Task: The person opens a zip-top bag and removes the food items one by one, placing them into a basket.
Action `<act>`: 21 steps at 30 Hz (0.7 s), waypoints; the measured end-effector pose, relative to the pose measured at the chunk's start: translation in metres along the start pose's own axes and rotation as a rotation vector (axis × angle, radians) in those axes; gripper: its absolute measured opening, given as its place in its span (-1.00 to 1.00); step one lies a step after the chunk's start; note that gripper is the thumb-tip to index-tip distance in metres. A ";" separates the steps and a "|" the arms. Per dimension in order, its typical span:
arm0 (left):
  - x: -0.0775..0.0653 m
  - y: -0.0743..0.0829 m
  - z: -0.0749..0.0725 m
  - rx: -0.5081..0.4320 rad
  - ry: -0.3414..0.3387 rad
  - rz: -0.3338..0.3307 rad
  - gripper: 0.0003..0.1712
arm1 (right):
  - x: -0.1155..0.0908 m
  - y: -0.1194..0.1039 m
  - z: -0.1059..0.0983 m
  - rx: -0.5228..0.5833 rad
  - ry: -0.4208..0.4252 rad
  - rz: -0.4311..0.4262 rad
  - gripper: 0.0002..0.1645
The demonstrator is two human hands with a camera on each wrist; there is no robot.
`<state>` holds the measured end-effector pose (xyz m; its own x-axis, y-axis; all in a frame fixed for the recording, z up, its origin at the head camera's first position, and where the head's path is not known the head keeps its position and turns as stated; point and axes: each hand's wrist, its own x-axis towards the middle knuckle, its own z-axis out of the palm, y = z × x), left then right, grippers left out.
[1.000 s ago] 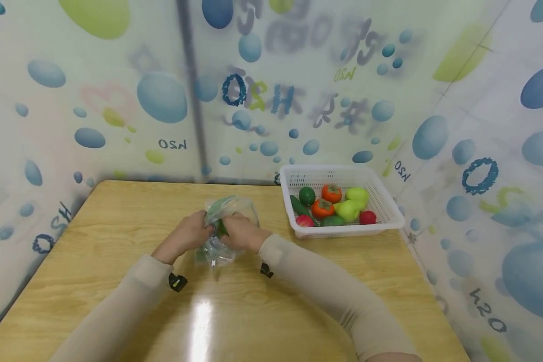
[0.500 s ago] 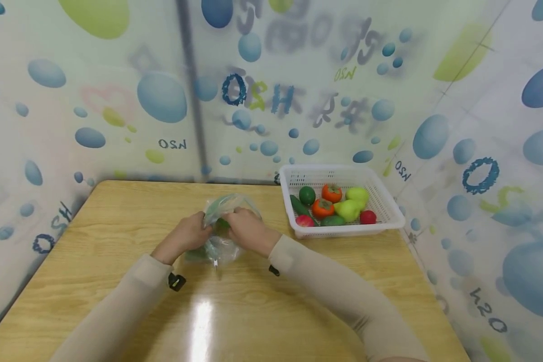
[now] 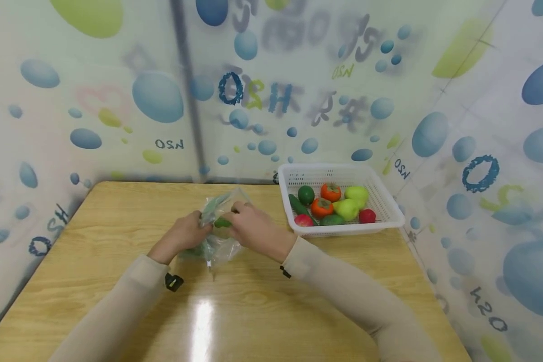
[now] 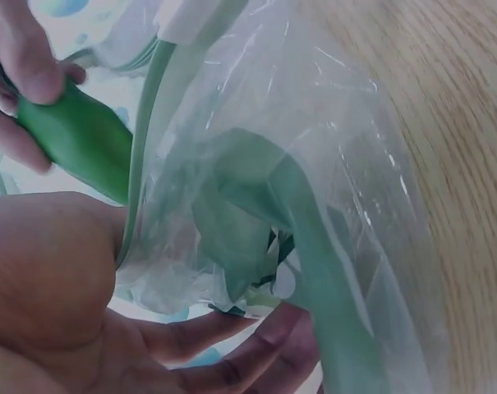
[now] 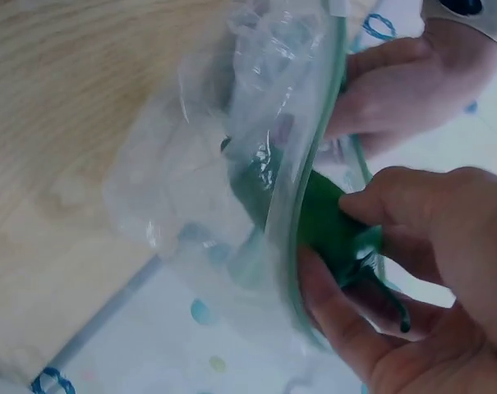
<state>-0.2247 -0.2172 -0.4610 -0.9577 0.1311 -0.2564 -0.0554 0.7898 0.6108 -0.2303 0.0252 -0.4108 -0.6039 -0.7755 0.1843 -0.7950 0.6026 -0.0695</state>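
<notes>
A clear zip bag [image 3: 228, 247] with a green zip edge is held up over the table. My left hand [image 3: 187, 232] grips the bag's side near its mouth. My right hand [image 3: 259, 229] pinches a green pepper [image 5: 334, 217] near its curved stem. In the right wrist view the pepper lies across the bag's mouth, its stem end outside and its other end behind the clear film. A white slider [image 4: 182, 23] sits on the zip edge in the left wrist view. Folded green plastic shows through the film there; what else the bag holds cannot be made out.
A white plastic basket [image 3: 386, 211] stands at the back right of the wooden table [image 3: 262, 311]. Inside are persimmons [image 3: 322, 207], green pears [image 3: 347, 209], red fruit [image 3: 367, 216] and dark green produce [image 3: 305, 195]. Patterned curtains [image 3: 163, 60] close off the back and sides.
My right hand has drawn back to the right from inside the bag, and more of the pepper shows at the mouth. My left hand keeps its grip on the bag with little movement.
</notes>
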 end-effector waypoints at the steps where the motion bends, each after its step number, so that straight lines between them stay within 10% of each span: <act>1: 0.000 -0.001 0.000 -0.002 0.008 0.002 -0.22 | -0.002 0.001 -0.004 0.035 0.017 -0.006 -0.65; 21: -0.006 -0.006 -0.007 -0.032 0.064 -0.003 -0.08 | -0.059 0.078 -0.078 0.381 0.321 0.145 -0.66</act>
<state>-0.2209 -0.2268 -0.4577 -0.9736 0.0893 -0.2103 -0.0663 0.7704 0.6341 -0.2521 0.1330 -0.3509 -0.7091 -0.5563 0.4333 -0.7048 0.5421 -0.4575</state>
